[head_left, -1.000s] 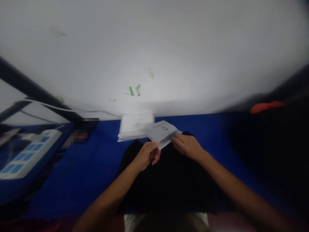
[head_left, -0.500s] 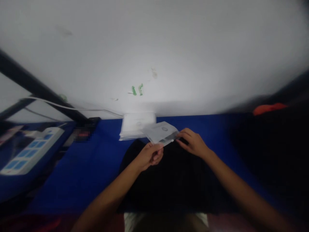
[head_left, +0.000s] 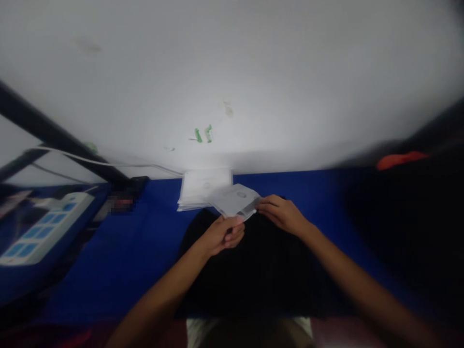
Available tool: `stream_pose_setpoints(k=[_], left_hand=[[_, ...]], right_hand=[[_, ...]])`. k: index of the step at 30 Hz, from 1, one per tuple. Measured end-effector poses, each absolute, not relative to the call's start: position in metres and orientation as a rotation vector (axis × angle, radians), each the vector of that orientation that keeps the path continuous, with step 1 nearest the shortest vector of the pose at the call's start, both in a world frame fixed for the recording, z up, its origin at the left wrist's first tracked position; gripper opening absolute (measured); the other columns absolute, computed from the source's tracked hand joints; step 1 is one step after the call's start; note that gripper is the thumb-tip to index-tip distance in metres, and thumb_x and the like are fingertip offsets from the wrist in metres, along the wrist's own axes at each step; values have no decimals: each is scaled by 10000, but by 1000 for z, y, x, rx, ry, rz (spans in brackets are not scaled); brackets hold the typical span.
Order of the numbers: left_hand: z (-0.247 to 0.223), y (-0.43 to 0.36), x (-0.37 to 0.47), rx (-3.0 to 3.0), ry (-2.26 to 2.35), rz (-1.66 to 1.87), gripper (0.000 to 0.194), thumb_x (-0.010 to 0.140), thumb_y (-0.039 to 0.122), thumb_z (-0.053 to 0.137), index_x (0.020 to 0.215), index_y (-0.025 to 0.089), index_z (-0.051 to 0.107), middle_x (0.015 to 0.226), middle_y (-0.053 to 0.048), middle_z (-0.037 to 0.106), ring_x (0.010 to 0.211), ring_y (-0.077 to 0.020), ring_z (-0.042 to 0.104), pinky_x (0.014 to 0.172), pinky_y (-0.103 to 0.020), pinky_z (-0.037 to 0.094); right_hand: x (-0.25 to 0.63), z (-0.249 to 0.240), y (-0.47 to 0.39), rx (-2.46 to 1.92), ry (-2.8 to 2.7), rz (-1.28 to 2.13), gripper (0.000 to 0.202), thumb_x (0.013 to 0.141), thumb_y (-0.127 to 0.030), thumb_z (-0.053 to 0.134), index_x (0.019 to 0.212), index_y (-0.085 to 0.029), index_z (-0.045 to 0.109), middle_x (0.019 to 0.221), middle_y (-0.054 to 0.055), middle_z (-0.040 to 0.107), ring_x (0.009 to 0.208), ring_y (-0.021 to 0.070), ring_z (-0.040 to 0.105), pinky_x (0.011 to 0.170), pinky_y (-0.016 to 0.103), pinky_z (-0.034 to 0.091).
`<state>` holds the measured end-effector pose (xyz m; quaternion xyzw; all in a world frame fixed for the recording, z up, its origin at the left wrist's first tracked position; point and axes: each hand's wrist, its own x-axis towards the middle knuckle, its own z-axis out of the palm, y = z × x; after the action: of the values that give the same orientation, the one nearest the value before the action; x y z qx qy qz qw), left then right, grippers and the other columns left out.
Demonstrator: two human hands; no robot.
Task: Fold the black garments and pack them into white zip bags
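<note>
A translucent whitish slider zip bag (head_left: 232,199) with a small dark round print is held out flat and slightly tilted. My left hand (head_left: 224,235) pinches its near edge, thumb on top and the other fingers curled beneath. At the bag's right end, my right hand (head_left: 281,212) has its fingers pressed together on the clear strip along the opening. Just behind the bag lies a stack of similar white bags (head_left: 206,186), partly covered by it. Below both hands is a black cloth (head_left: 250,270).
A blue surface (head_left: 130,251) runs along a marked white wall (head_left: 275,96). To the left are a white power strip (head_left: 47,229) with blue sockets, a dark blurred item (head_left: 123,198), a white cable (head_left: 90,158) and a black bar (head_left: 54,125). Something orange (head_left: 400,159) shows at right.
My right hand has shifted slightly left, its fingers now closer together over the bag's edge. The bag has moved a little left; my left hand keeps its pinch.
</note>
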<state>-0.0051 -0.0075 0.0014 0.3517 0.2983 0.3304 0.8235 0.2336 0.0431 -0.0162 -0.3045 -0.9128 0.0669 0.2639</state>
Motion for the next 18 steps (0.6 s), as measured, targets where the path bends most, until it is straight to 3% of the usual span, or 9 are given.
stream_pose_setpoints(k=[9, 14, 18], left_hand=[[-2, -8, -9, 712, 593, 616, 438, 815, 382, 638, 529, 178, 377, 389, 85, 271, 334, -43, 257, 368, -195, 156], [1, -5, -11, 652, 563, 738, 465, 802, 381, 634, 505, 185, 334, 384, 79, 259, 330, -47, 263, 361, -199, 195], [1, -6, -5, 733, 661, 936, 468, 713, 562, 697, 631, 171, 454, 498, 65, 418, 352, -45, 336, 342, -186, 243]], right_hand=[[226, -15, 39, -678, -2528, -86, 202, 966, -192, 441, 1036, -139, 624, 920, 95, 669, 775, 181, 604, 627, 282, 490], [226, -12, 34, -694, -2432, -332, 177, 951, -180, 451, 925, -148, 623, 811, 76, 647, 704, 165, 569, 569, 270, 430], [224, -8, 30, -749, -2367, -445, 154, 928, -169, 487, 864, -168, 627, 773, 56, 641, 666, 159, 542, 548, 282, 385]])
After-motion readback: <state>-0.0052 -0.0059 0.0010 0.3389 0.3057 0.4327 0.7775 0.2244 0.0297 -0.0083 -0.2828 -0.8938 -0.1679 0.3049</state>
